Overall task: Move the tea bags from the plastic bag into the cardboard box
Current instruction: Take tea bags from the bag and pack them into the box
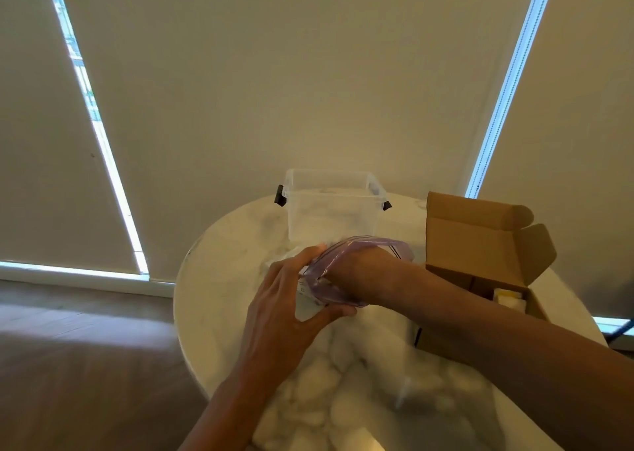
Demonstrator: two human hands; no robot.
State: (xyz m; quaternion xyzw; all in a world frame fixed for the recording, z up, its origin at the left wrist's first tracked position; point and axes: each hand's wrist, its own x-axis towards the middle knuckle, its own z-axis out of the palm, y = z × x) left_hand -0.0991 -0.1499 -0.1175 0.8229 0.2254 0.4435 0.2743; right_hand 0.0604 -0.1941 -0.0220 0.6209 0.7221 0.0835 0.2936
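Plastic bag [377,243] is gripped at its mouth by the left hand [284,299], with the right hand [344,268] inside it and its fingers hidden, so a snagged withdrawal could spill tea bags short of the cardboard box [480,244] right of both hands.
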